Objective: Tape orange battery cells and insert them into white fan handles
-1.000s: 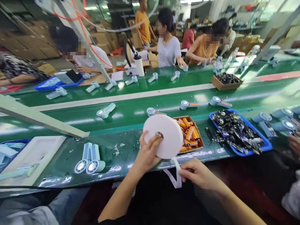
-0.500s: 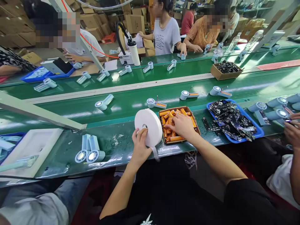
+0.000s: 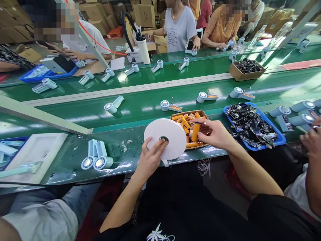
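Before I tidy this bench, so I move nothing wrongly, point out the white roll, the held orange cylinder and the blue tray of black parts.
White roll (image 3: 172,136): head view, flat face.
Orange cylinder (image 3: 195,133): head view, side.
Blue tray (image 3: 281,139): head view, rim.

A white roll (image 3: 168,130) tilts near an orange cylinder (image 3: 195,132).

Left hand (image 3: 148,158) holds white roll (image 3: 167,129), right hand (image 3: 216,134) orange cylinder (image 3: 195,132).
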The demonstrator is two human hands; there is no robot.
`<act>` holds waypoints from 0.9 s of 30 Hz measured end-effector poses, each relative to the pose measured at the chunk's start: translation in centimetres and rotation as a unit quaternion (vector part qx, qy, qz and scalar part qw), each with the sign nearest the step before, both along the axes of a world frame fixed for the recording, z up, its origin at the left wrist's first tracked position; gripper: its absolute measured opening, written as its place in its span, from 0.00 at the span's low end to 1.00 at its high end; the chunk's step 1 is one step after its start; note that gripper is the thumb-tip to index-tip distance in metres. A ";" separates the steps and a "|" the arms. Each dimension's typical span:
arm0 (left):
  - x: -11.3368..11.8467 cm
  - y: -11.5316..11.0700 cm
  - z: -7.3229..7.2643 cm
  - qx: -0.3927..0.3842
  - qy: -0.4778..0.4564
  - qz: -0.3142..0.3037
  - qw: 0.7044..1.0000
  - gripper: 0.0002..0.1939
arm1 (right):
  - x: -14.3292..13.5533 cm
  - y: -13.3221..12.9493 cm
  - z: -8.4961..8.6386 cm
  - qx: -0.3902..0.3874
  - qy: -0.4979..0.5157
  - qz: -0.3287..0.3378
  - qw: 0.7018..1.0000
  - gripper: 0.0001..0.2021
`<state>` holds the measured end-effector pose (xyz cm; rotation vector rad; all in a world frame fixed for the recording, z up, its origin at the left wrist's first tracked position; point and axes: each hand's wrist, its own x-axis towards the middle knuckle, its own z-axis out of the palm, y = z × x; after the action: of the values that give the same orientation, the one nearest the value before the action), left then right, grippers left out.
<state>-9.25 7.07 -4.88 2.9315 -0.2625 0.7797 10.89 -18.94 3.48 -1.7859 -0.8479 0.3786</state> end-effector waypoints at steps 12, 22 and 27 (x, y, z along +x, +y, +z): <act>1.4 0.5 3.8 0.112 0.056 -0.071 0.990 0.39 | 2.2 -1.0 0.6 -0.172 -0.127 0.125 0.969 0.09; 2.5 -7.0 1.9 -0.010 -0.008 0.075 0.997 0.42 | -1.7 2.0 -4.9 0.283 0.171 -0.211 0.920 0.27; -0.2 -10.3 -0.9 -0.050 0.050 0.024 0.997 0.39 | 2.1 -3.2 -6.5 0.331 0.150 -0.219 0.905 0.16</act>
<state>-9.47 -3.28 -5.75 2.8805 -0.1425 0.6303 13.02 -22.14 -3.06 -1.1827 -0.2776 0.0447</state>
